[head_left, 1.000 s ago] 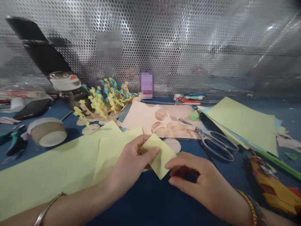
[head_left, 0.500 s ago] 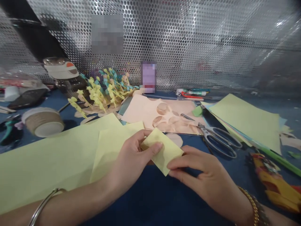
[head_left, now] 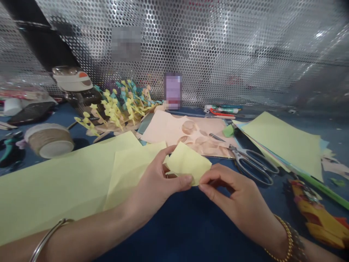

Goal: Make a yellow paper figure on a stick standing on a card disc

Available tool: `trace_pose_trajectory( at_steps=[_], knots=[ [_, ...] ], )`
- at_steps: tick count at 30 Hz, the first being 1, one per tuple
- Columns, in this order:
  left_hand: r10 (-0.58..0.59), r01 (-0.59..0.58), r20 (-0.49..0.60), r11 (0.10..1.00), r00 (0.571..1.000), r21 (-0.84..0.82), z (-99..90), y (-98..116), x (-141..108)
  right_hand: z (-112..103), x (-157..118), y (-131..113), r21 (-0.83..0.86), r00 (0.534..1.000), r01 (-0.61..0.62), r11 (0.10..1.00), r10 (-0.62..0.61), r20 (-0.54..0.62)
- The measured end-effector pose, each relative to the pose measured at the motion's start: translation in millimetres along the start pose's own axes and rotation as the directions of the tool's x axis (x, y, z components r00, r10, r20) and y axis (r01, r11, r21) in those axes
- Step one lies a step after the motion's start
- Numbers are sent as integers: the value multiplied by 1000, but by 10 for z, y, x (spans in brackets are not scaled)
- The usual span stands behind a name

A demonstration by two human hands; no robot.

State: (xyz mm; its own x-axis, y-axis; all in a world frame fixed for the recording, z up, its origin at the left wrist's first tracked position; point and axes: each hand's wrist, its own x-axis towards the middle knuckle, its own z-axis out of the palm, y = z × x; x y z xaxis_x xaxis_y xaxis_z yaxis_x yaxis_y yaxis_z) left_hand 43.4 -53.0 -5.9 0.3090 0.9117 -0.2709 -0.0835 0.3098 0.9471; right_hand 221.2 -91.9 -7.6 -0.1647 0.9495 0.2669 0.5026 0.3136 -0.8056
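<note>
A small folded piece of yellow paper (head_left: 189, 162) is held up between both hands above the blue table. My left hand (head_left: 160, 174) grips its left side, thumb along the lower edge and fingers partly hidden behind the paper. At the lower right corner, my right hand (head_left: 226, 189) pinches the paper between thumb and fingertips. Larger yellow sheets (head_left: 81, 178) lie under and beside my left forearm. Just beyond the held paper are peach sheets with cut pieces (head_left: 160, 125), and the scissors (head_left: 253, 163) rest at their right edge.
Paper flower sprigs (head_left: 117, 105) and a lidded jar (head_left: 79, 91) stand at the back left, near a twine roll (head_left: 49, 140). On the right lie stacked coloured sheets (head_left: 283, 142), a green cutter (head_left: 324, 189) and a yellow tool (head_left: 321, 218). A phone (head_left: 173, 89) leans against the perforated metal wall.
The held paper has tilted and turned, with its lower corner raised. My left thumb has slid down to the paper's lower edge, and my right fingers have shifted slightly.
</note>
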Motion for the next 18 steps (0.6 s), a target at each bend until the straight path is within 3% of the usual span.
trace_pose_trajectory(
  at_steps=[8, 13, 18],
  knots=[
    [77, -64, -62, 980, 995, 191, -15, -11, -9, 4, 6, -9, 20, 1000, 5, 1000, -5, -28],
    [31, -31, 21, 999, 999, 34, 17, 14, -43, 23, 12, 3, 77, 996, -22, 997, 29, -90],
    [28, -28, 65, 1000, 997, 6, 17, 16, -58, 23, -2, 0, 74, 997, -14, 997, 20, -75]
  ],
)
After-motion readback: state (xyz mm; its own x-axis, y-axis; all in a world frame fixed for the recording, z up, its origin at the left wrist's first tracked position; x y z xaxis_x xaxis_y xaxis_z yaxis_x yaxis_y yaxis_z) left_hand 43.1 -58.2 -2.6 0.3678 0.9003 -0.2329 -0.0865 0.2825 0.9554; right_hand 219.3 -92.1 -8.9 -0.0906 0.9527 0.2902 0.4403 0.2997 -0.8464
